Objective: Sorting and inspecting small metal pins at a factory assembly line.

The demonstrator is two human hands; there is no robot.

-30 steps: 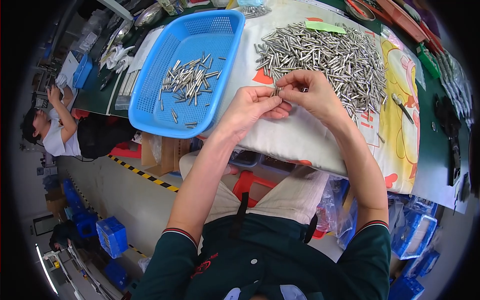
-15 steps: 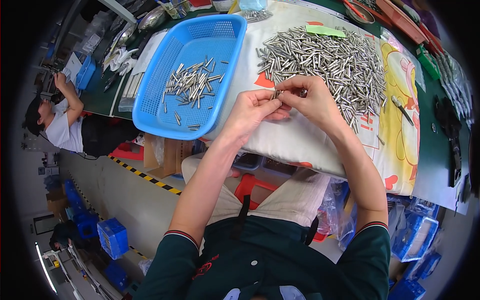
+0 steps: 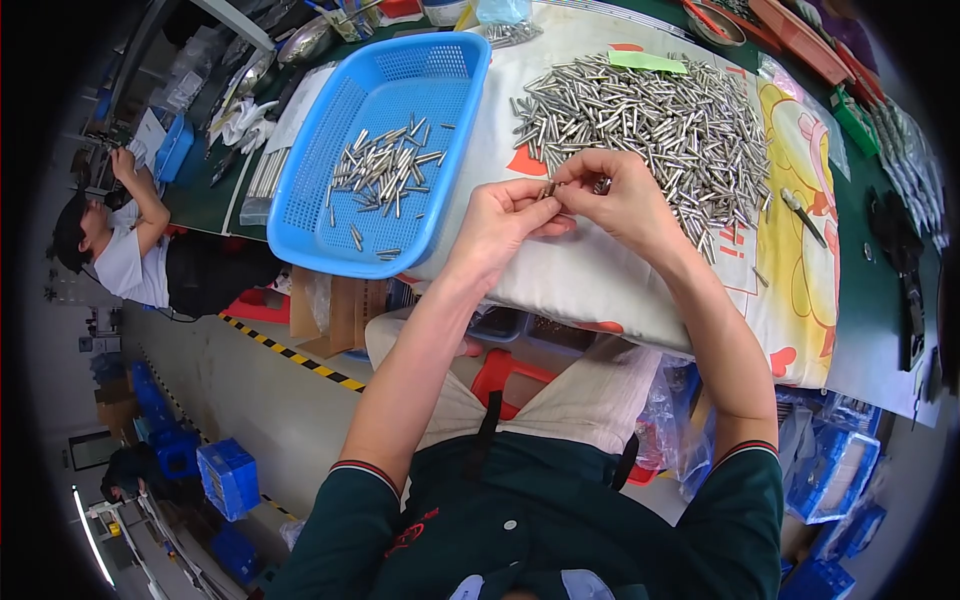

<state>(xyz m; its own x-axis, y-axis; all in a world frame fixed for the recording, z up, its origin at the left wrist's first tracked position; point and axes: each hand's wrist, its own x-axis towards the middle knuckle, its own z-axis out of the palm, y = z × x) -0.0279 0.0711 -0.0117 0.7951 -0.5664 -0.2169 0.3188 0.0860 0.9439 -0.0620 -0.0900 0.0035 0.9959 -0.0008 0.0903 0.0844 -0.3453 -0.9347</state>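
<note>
Metal pin (image 3: 549, 189), pinched between both hands' fingers (image 3: 522, 188)

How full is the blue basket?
The blue basket is partly filled: metal pins cover only part of its bottom.

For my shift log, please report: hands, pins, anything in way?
Left hand, right hand together, pinching metal pin. Pins piled on cloth, others in blue basket. Nothing blocks hands.
</note>
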